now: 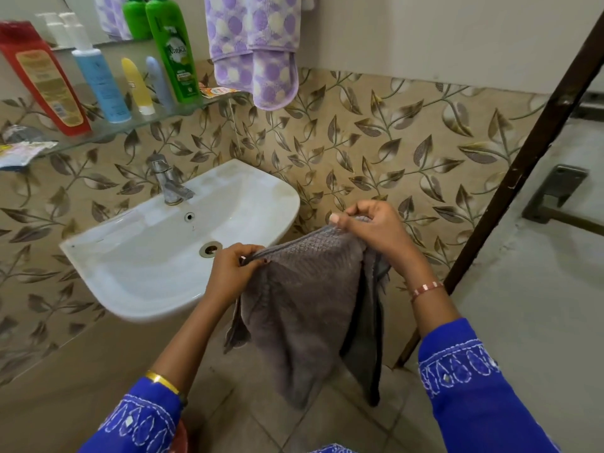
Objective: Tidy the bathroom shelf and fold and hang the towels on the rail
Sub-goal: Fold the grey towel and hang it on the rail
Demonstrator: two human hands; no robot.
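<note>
A grey towel [307, 308] hangs doubled over in front of me, to the right of the sink. My left hand [230, 273] pinches its top left corner and my right hand [372, 228] grips the top right corner, a little higher. A purple dotted towel [258, 50] hangs folded at the top centre; its rail is out of view. The glass shelf [137, 124] at upper left carries a red bottle [44, 80], a blue pump bottle [98, 80], a yellow tube [137, 85], a pale blue tube [160, 81] and a green bottle [173, 50], all upright.
A white sink [137, 256] with a metal tap [168, 183] juts from the leaf-patterned tiled wall below the shelf. Sachets [23, 152] lie at the shelf's left end and one [217, 91] at its right end. A dark door frame [510, 178] slants down the right side.
</note>
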